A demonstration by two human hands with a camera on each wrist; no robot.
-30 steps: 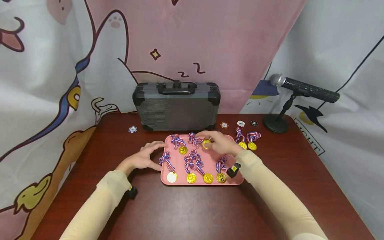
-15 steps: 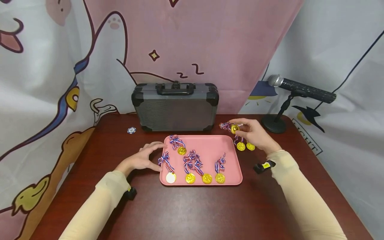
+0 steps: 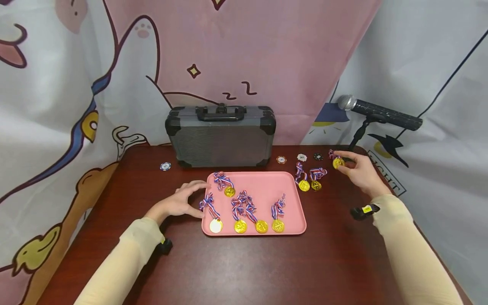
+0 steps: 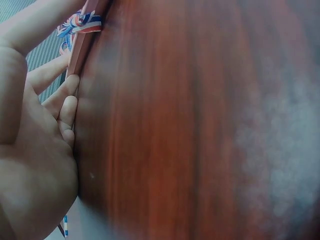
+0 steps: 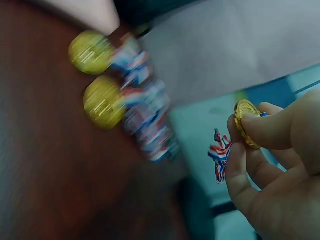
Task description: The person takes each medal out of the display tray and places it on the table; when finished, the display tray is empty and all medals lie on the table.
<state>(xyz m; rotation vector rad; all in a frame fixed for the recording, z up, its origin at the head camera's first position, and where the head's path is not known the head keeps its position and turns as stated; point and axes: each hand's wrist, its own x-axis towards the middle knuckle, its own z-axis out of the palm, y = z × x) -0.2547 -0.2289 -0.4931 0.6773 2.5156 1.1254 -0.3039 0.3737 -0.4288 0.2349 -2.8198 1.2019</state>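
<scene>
My right hand [image 3: 360,171] pinches a gold medal [image 3: 338,163] between thumb and fingers, near the microphone stand. Its red, white and blue ribbon [image 5: 220,155] dangles behind the fingers in the right wrist view. My left hand [image 3: 179,201] lies spread at the left edge of the pink tray [image 3: 263,178], with thumb and fingertips right at the rim. On the tray are several gold medals [image 3: 240,226] with bunched ribbons, plus a paler, shiny medal [image 3: 216,225] in the front left corner. Two more medals [image 3: 303,185] lie side by side on the table, just right of the tray.
Behind the tray stands a grey and black case [image 3: 221,140]. A microphone [image 3: 381,112] on a stand is at the back right. Poker chips lie along the back: orange [image 3: 281,159], white [image 3: 302,157], black [image 3: 318,156], and blue [image 3: 165,166] at left. Printed curtains enclose the table.
My right hand has lifted a medal from the tray's back and carried it right, past the two table medals towards the microphone stand. The left hand has stayed at the tray's edge.
</scene>
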